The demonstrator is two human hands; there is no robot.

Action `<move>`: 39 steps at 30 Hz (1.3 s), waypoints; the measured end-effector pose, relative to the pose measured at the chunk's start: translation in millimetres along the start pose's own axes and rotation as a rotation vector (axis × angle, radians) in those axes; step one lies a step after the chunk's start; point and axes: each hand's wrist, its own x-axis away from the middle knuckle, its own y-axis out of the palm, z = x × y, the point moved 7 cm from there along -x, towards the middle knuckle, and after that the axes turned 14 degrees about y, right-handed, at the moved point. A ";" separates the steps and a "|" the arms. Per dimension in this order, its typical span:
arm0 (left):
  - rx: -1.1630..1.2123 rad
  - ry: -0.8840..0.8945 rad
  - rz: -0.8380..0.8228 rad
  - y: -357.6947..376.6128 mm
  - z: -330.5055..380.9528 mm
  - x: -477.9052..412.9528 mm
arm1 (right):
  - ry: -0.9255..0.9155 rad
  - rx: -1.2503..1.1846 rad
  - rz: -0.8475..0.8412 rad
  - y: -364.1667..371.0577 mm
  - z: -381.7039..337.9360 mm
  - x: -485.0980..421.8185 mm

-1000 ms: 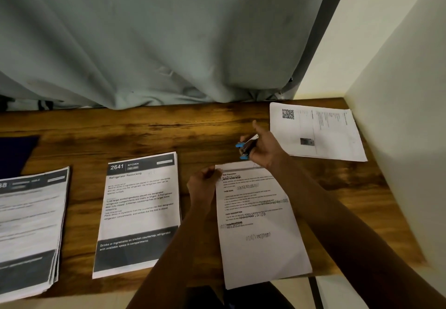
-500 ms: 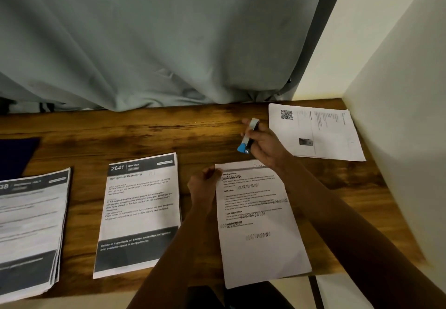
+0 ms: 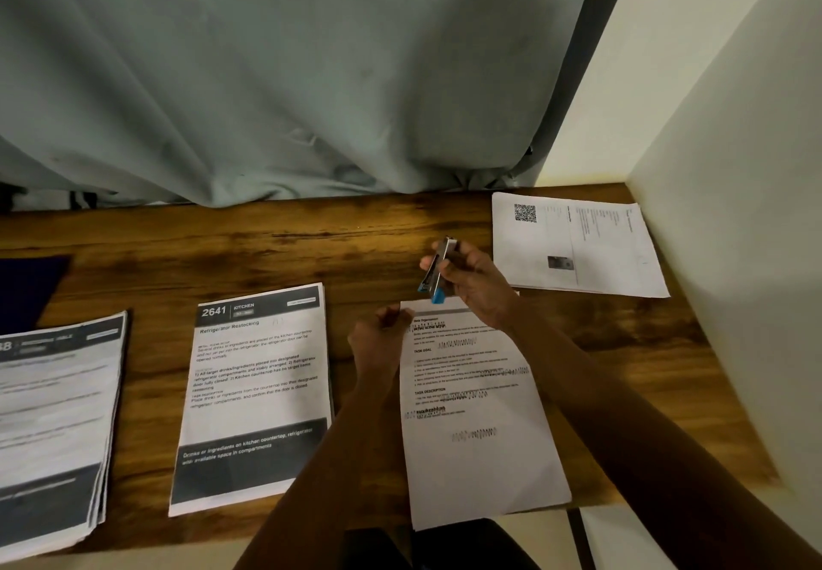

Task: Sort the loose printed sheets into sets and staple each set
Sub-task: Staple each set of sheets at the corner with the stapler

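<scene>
Stapler point(image 3: 438, 273), silver w/ blue ends, is held off the tabletop point(image 3: 222, 249) in the right hand point(image 3: 478, 287), fingers wrapped round it, just above the top edge of the sheet set point(image 3: 476, 436) at front-centre. Left hand point(image 3: 378, 338) pinches that set's top-left corner w/ curled fingers. Left of it lie the 2641 set point(image 3: 253, 396) & a thicker stack point(image 3: 53, 427); QR-code sheet point(image 3: 578, 244) sits back right.
</scene>
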 end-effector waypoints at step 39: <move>0.008 -0.001 0.021 -0.5 5.8 -0.2 | -0.025 0.169 -0.005 3.8 6.7 -1.2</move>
